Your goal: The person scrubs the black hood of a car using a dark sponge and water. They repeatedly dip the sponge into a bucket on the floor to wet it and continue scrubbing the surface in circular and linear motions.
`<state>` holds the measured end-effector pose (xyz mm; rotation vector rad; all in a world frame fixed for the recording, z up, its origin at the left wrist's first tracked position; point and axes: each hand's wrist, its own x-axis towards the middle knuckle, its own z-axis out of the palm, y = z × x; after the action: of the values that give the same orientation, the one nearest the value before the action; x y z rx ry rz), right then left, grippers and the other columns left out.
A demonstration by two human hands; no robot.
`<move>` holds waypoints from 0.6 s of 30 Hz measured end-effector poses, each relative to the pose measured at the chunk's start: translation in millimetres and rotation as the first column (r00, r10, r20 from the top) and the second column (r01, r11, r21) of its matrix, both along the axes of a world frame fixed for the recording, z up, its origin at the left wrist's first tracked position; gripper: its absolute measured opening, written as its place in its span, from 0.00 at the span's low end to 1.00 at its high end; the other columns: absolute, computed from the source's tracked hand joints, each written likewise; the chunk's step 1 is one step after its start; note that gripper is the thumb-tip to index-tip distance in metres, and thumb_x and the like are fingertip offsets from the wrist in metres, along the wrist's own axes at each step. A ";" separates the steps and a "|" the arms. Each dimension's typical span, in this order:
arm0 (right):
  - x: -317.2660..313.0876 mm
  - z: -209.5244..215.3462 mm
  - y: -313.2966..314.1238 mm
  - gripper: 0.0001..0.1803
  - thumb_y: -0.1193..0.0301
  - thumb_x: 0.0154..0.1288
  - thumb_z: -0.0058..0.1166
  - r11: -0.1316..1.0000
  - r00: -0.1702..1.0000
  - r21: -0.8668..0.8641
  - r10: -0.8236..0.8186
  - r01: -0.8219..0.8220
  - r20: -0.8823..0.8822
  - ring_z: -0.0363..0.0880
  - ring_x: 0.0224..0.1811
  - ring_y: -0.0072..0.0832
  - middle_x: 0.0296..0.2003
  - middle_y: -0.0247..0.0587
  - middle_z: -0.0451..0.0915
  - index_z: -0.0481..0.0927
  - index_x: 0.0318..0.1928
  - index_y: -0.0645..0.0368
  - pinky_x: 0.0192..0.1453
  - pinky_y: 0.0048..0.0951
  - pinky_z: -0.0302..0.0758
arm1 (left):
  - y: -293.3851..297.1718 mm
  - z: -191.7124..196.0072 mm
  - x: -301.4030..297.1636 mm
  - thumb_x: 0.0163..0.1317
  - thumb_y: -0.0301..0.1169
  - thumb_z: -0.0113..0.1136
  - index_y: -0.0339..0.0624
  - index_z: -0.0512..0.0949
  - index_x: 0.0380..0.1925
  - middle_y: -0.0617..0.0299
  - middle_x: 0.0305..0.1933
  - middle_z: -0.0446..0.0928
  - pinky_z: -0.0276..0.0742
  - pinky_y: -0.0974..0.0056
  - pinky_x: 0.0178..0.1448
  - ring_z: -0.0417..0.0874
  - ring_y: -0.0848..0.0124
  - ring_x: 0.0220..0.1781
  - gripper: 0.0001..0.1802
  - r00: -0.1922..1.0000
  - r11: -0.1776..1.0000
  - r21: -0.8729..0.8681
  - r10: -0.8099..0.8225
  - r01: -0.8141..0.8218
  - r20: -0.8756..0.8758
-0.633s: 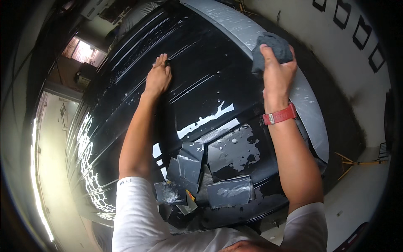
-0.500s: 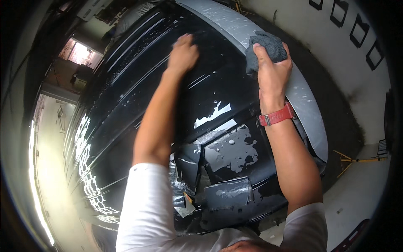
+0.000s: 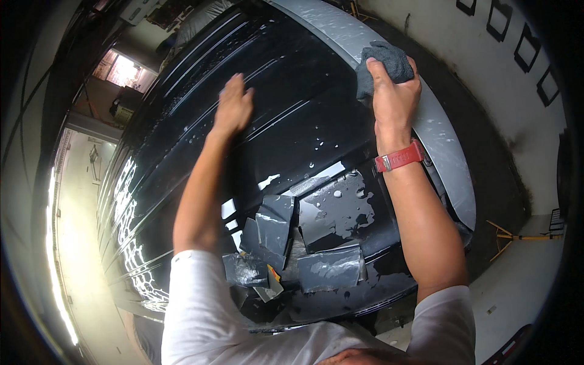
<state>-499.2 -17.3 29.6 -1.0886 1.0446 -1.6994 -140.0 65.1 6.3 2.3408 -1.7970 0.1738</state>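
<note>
A wet, glossy black car hood [image 3: 292, 73] fills the middle of the head view. On its left part lies my left hand [image 3: 234, 106], fingers stretched forward and thumb apart; the side facing the hood is hidden, and motion blurs it slightly. At the hood's right edge, my right hand [image 3: 396, 100] grips a bunched dark grey cloth [image 3: 386, 64] beside the light grey fender [image 3: 444, 149]. Several dark, wet sheets, which look like sandpaper [image 3: 331, 267], lie on the near part of the hood, some overlapping.
Water drops and a film of water [image 3: 334, 210] cover the near part of the hood. Beyond the fender stands a yellow stand [image 3: 511, 234] on the floor. Dark frames [image 3: 526, 48] hang along the pale wall at right. A bright window [image 3: 121, 72] shows at far left.
My left hand has slid left and nearer over the hood, and its fingers look straighter. My right hand stays at the fender with the cloth.
</note>
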 end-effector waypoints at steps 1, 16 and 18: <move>1.8 -1.2 1.7 0.22 0.66 0.60 0.72 1.000 1.000 -0.009 0.022 -0.022 0.005 0.90 0.44 0.43 0.44 0.52 0.89 0.85 0.51 0.68 0.56 0.40 0.84 | -35.8 -3.8 -23.9 0.84 0.49 0.39 0.35 0.55 0.84 0.43 0.90 0.52 0.45 0.46 0.91 0.49 0.49 0.92 0.38 0.998 0.997 -0.031 -0.064 0.064 -0.025; -0.7 -2.6 -3.5 0.17 0.74 0.62 0.73 1.000 0.999 0.010 -0.025 0.025 0.020 0.86 0.43 0.26 0.43 0.39 0.88 0.85 0.50 0.66 0.53 0.29 0.82 | 21.1 17.1 -84.2 0.86 0.46 0.36 0.39 0.56 0.85 0.48 0.90 0.51 0.41 0.55 0.93 0.47 0.56 0.92 0.35 0.964 0.959 0.113 -0.250 0.259 -0.089; -2.0 0.6 -2.9 0.20 0.69 0.61 0.73 1.000 0.999 0.023 0.006 -0.007 0.048 0.88 0.44 0.36 0.44 0.47 0.89 0.85 0.50 0.68 0.56 0.36 0.83 | -5.6 12.8 -90.2 0.86 0.48 0.36 0.38 0.56 0.85 0.46 0.90 0.51 0.42 0.55 0.93 0.48 0.55 0.92 0.36 0.955 0.954 0.071 -0.286 0.292 -0.083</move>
<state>-501.1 -20.3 30.2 -1.0307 1.0275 -1.6958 -230.3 59.5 19.1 2.0705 -2.1187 -0.0268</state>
